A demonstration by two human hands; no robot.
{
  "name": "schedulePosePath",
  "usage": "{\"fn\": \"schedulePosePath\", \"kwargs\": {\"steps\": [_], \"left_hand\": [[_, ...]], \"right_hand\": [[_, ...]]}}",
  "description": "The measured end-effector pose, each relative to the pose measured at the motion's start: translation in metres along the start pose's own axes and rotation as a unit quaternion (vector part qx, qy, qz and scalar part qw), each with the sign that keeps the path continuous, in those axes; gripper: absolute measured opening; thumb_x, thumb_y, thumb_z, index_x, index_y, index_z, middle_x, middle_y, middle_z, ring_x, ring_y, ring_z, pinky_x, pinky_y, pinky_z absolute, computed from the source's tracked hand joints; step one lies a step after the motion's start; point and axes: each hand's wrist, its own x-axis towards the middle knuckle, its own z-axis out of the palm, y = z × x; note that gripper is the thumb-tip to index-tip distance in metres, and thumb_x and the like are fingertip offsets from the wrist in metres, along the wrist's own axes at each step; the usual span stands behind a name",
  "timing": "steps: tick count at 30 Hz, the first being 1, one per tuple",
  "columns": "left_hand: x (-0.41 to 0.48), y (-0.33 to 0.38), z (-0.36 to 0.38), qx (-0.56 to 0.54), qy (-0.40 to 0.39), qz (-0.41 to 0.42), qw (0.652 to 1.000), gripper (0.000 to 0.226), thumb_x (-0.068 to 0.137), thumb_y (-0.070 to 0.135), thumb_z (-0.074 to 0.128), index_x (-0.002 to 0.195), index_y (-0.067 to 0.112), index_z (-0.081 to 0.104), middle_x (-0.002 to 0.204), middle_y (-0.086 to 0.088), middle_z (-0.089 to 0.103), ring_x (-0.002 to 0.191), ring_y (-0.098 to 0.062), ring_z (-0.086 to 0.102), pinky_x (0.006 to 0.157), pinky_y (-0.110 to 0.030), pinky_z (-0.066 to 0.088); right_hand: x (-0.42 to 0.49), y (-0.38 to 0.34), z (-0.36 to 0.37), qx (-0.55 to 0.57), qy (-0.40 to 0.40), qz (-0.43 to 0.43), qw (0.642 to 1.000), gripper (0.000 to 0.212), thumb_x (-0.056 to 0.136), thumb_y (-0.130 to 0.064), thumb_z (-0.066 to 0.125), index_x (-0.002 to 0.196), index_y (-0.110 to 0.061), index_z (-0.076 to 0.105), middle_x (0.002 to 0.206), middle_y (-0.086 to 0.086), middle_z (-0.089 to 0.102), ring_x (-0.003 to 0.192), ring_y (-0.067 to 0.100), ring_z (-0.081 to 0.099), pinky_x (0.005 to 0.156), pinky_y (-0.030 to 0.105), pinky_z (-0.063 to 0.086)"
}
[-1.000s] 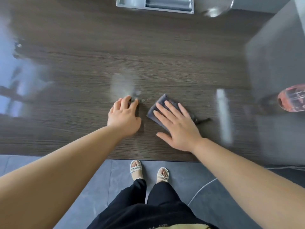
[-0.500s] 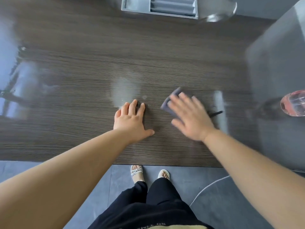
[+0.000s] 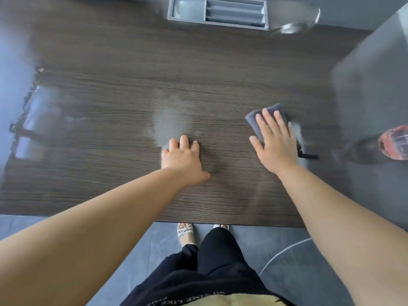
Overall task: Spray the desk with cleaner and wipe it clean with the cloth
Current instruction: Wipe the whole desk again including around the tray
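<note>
The dark wood-grain desk (image 3: 110, 133) fills the view. My right hand (image 3: 274, 142) lies flat with straight fingers on a folded grey cloth (image 3: 254, 117), pressing it onto the desk right of centre. Only the cloth's far corner and left edge show beyond my fingers. My left hand (image 3: 183, 157) rests flat on the desk near the middle, fingers straight. Just beyond its fingertips is a pale wet smear (image 3: 167, 124). A clear bottle with a red tint (image 3: 395, 143) stands at the right edge of the view, partly cut off.
A grey compartment tray (image 3: 217, 14) sits at the desk's far edge, with a glass bowl (image 3: 295, 21) to its right. A grey panel (image 3: 375, 74) rises along the right side. The desk's near edge (image 3: 220, 224) is close to my legs and sandalled feet.
My right hand has slid the cloth to the right and a little away from me. My left hand has stayed flat on the desk in nearly the same spot.
</note>
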Motion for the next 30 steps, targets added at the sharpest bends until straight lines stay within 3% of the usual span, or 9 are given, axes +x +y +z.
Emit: {"fn": "schedulePosePath", "kwargs": {"steps": [4,7,10,17,19,22,24,27,30], "left_hand": [[0.012,-0.005,-0.013,-0.068,0.033,-0.027,0.997,0.058,0.083,0.054,0.054,0.129,0.02,0.045,0.131,-0.005,0.033,0.123,-0.028,0.03,0.09,-0.039,0.039],[0.026,-0.008,-0.019,-0.063,0.073,-0.035,0.995,0.055,0.081,0.053,0.057,0.124,0.02,0.048,0.132,-0.004,0.033,0.124,-0.028,0.029,0.095,-0.04,0.036],[0.042,-0.007,-0.031,-0.074,0.086,-0.035,0.993,0.066,0.077,0.056,0.062,0.13,0.022,0.044,0.139,-0.004,0.028,0.131,-0.029,0.022,0.102,-0.041,0.032],[0.096,0.025,-0.064,-0.098,0.11,-0.011,0.989,0.078,0.076,0.056,0.064,0.14,0.026,0.031,0.145,-0.003,0.023,0.136,-0.027,0.016,0.108,-0.041,0.026],[0.111,0.03,-0.068,-0.083,0.113,-0.015,0.99,0.084,0.074,0.058,0.064,0.143,0.027,0.027,0.146,-0.003,0.021,0.137,-0.027,0.014,0.11,-0.041,0.022],[0.124,0.029,-0.068,-0.064,0.084,-0.05,0.993,0.096,0.07,0.064,0.064,0.147,0.029,0.017,0.15,-0.004,0.014,0.14,-0.029,0.008,0.113,-0.043,0.016],[0.126,0.027,-0.068,-0.047,0.067,-0.062,0.995,0.098,0.07,0.068,0.061,0.147,0.03,0.015,0.151,-0.004,0.013,0.14,-0.029,0.008,0.112,-0.044,0.018],[0.129,0.031,-0.075,-0.029,0.043,-0.065,0.997,0.097,0.069,0.068,0.062,0.146,0.026,0.02,0.147,-0.006,0.019,0.136,-0.032,0.016,0.107,-0.045,0.027],[0.132,0.037,-0.083,-0.013,0.023,-0.078,0.997,0.094,0.066,0.067,0.066,0.14,0.022,0.028,0.139,-0.008,0.024,0.128,-0.033,0.023,0.098,-0.044,0.037]], "right_hand": [[0.026,-0.038,-0.002,0.061,0.02,0.293,0.954,0.064,0.098,-0.047,0.029,0.153,-0.018,0.013,0.16,0.002,0.004,0.147,0.024,-0.001,0.115,0.055,0.003],[-0.007,-0.064,0.005,0.04,0.025,0.03,0.998,0.065,0.095,-0.051,0.03,0.15,-0.016,0.024,0.158,0.006,0.016,0.146,0.027,0.012,0.114,0.055,0.01],[0.001,-0.015,0.003,-0.006,0.008,-0.229,0.973,0.061,0.093,-0.053,0.034,0.144,-0.02,0.039,0.153,0.001,0.033,0.141,0.024,0.027,0.111,0.053,0.026],[0.087,0.001,-0.007,0.072,0.033,0.266,0.961,0.062,0.098,-0.046,0.027,0.152,-0.019,0.017,0.16,0.001,0.008,0.147,0.023,0.001,0.116,0.054,0.004],[0.076,-0.024,-0.004,0.061,0.044,0.184,0.98,0.065,0.096,-0.048,0.029,0.151,-0.015,0.019,0.159,0.006,0.012,0.147,0.027,0.005,0.114,0.056,0.005],[0.055,-0.004,-0.001,0.009,0.019,-0.163,0.986,0.064,0.092,-0.052,0.034,0.145,-0.016,0.037,0.154,0.005,0.03,0.143,0.027,0.024,0.112,0.055,0.022],[0.079,0.038,-0.005,-0.002,0.013,-0.228,0.974,0.06,0.091,-0.05,0.039,0.143,-0.018,0.041,0.152,0.004,0.034,0.141,0.027,0.029,0.11,0.054,0.027],[0.131,0.075,-0.014,0.025,0.035,0.056,0.998,0.058,0.097,-0.045,0.034,0.148,-0.019,0.029,0.157,0.001,0.021,0.145,0.025,0.015,0.114,0.054,0.015],[0.162,0.049,-0.018,0.066,0.031,0.275,0.959,0.063,0.098,-0.046,0.03,0.152,-0.018,0.016,0.16,0.002,0.006,0.147,0.023,0.0,0.115,0.055,0.003]]}}
